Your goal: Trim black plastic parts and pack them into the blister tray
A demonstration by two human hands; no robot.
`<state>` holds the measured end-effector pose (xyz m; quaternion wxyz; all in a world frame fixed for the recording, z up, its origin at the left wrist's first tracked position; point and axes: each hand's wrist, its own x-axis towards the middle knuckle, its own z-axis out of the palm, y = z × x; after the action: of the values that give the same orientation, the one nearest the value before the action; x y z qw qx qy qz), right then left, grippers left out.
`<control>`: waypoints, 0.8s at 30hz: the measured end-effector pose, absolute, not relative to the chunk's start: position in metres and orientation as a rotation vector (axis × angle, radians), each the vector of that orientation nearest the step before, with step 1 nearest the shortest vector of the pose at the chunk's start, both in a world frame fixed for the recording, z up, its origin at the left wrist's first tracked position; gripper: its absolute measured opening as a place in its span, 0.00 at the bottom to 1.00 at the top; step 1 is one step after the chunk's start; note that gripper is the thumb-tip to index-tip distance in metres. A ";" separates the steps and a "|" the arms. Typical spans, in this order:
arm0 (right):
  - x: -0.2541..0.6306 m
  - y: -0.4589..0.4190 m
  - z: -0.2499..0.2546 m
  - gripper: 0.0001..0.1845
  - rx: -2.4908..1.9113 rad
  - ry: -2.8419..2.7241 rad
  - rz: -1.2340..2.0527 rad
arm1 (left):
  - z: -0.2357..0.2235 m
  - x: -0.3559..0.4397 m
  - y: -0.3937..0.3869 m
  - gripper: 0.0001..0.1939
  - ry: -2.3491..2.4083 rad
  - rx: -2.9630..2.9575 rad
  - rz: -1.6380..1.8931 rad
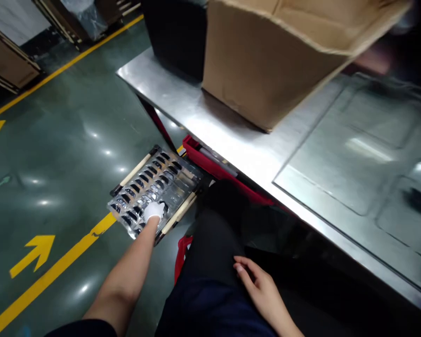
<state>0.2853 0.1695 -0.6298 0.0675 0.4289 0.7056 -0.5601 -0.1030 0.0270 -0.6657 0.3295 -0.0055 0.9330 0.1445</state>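
Note:
My left hand (153, 211), in a white glove, reaches down to a clear plastic tray (178, 187) low on my left. Rows of small dark curved pieces (135, 188) lie in its pockets. One dark piece (165, 206) is right beside the gloved fingers; whether they grip it is too small to see. My right hand (257, 283) is bare and near my thigh, fingers loosely bent and thumb apart from them, with nothing visible in it.
A metal-topped workbench (182, 110) runs along my right, bearing an open cardboard box (245, 70) and a black box (177, 40). Under its edge is a red bin (210, 164). Yellow lines and an arrow (33, 252) mark the green floor. Stacked boards (7, 61) stand far left.

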 end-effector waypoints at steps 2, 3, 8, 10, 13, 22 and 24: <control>0.296 0.168 -0.628 0.28 1.326 2.131 -1.708 | -0.643 -0.087 0.036 0.16 2.501 0.059 0.352; 0.303 0.168 -0.627 0.28 1.349 2.134 -1.719 | -0.629 -0.076 0.042 0.17 2.532 0.124 0.362; 0.338 0.174 -0.627 0.21 1.539 2.199 -1.770 | -0.538 0.003 0.098 0.21 2.628 0.649 0.710; 0.350 0.176 -0.627 0.19 1.604 2.207 -1.806 | -0.491 0.042 0.143 0.11 2.347 1.308 1.185; 0.367 0.170 -0.629 0.18 1.656 2.213 -1.883 | -0.428 0.099 0.233 0.13 1.796 2.223 1.042; 0.395 0.157 -0.647 0.17 1.869 2.129 -2.147 | -0.389 0.154 0.382 0.15 1.436 2.831 0.085; 0.398 0.160 -0.652 0.17 1.889 2.105 -2.173 | -0.389 0.154 0.384 0.15 1.417 2.846 0.013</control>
<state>0.3978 0.1599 -0.6517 -0.2106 0.5178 0.5769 -0.5956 0.1537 0.3836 -0.3894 -0.0187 0.8950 0.4456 0.0039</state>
